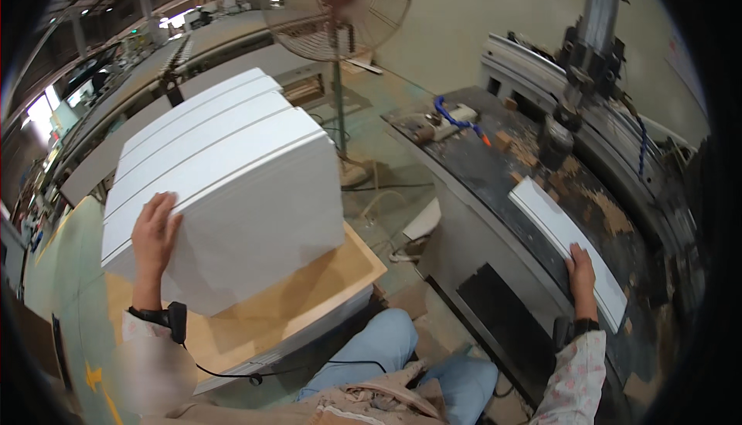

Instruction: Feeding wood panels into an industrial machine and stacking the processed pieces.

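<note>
On the left, a block of white panels (255,216) stands on edge, with grooves running between them along the top. My left hand (157,232) bends its fingers over the top edge of the nearest panel, thumb by its broad face. To the right, a narrow white board (568,243) lies on the dark machine table (479,154). My right hand (581,272) closes on the board's near long edge. The board's far end lies close to the machine's spindle head (555,143).
A wooden tray-like base (309,290) supports the panels. Behind stands a caged pedestal fan (340,0). Brown scraps (607,212) and a blue coiled hose (456,121) lie on the machine table. A black cable (255,378) runs from my left wrist across my lap.
</note>
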The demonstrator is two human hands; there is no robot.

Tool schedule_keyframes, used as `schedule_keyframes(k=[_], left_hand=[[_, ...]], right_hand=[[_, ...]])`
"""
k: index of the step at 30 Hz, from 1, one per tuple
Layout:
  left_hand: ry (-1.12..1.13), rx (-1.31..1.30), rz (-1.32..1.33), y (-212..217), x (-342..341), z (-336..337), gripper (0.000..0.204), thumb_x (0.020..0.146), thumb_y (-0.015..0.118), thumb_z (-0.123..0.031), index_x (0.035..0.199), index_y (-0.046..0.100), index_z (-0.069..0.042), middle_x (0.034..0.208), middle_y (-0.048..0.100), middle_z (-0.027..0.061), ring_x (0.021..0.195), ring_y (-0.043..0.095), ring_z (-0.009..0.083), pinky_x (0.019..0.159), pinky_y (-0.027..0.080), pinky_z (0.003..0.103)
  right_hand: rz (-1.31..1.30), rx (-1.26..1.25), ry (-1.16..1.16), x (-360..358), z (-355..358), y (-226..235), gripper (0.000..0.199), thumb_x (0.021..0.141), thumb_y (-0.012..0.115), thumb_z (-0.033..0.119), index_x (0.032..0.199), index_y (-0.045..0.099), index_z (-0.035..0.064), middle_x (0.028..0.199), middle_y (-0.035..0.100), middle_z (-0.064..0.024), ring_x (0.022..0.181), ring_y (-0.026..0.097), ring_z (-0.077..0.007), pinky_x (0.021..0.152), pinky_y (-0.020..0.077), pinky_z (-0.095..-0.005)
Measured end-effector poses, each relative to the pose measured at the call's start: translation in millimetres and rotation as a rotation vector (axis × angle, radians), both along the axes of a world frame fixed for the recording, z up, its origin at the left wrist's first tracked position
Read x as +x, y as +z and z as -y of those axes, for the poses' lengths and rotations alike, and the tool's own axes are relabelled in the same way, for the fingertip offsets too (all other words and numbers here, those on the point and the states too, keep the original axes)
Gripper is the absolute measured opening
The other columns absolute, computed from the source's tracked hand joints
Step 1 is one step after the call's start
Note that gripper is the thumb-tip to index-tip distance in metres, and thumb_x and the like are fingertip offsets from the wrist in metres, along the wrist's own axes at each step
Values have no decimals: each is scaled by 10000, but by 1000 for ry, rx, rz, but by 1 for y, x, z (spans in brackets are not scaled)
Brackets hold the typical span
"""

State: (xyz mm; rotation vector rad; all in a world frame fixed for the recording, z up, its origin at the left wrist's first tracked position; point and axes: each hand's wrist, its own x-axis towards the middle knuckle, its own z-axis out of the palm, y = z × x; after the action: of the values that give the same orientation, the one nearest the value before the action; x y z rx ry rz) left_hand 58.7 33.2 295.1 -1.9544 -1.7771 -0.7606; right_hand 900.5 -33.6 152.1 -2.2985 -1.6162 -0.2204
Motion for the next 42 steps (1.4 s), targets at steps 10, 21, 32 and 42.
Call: schedule_keyframes(k=[10, 21, 32, 42], left_hand=[[-843, 94, 197, -108, 249, -30, 401, 789, 697, -65, 1181, 622, -26, 1177, 622, 172, 1204, 537, 383, 1062, 363, 512], [-1494, -164, -64, -112, 627, -11, 707, 783, 744, -347, 1381, 466, -92, 1397, 464, 110, 1368, 351, 322, 1132, 254, 552], [-1304, -253, -260, -137, 682, -35, 1030, 693, 749, -600, 1488, 324, -102, 1541, 325, 66, 1439, 253, 285, 1176, 173, 544], [-1329, -278, -190, -139, 683, -34, 983, 699, 765, -554, 1472, 356, -106, 1542, 328, 70, 1442, 250, 288, 1177, 161, 546]], right_hand=[[39, 25, -54, -25, -23, 6, 469, 877, 631, 390, 1272, 577, 143, 1322, 584, -82, 1266, 489, -370, 1017, 387, -550], [137, 54, -189, -1, 50, 3, 477, 883, 626, 391, 1306, 555, 184, 1399, 528, -13, 1311, 442, -337, 1035, 362, -574], [78, -109, -347, -145, 383, 45, 823, 744, 777, 354, 1407, 404, 39, 1449, 401, -200, 1332, 373, -434, 1073, 345, -519], [-96, -265, -914, -306, 457, 1, 815, 730, 711, 37, 1453, 334, 24, 1498, 345, -208, 1407, 223, -475, 1131, 170, -624]])
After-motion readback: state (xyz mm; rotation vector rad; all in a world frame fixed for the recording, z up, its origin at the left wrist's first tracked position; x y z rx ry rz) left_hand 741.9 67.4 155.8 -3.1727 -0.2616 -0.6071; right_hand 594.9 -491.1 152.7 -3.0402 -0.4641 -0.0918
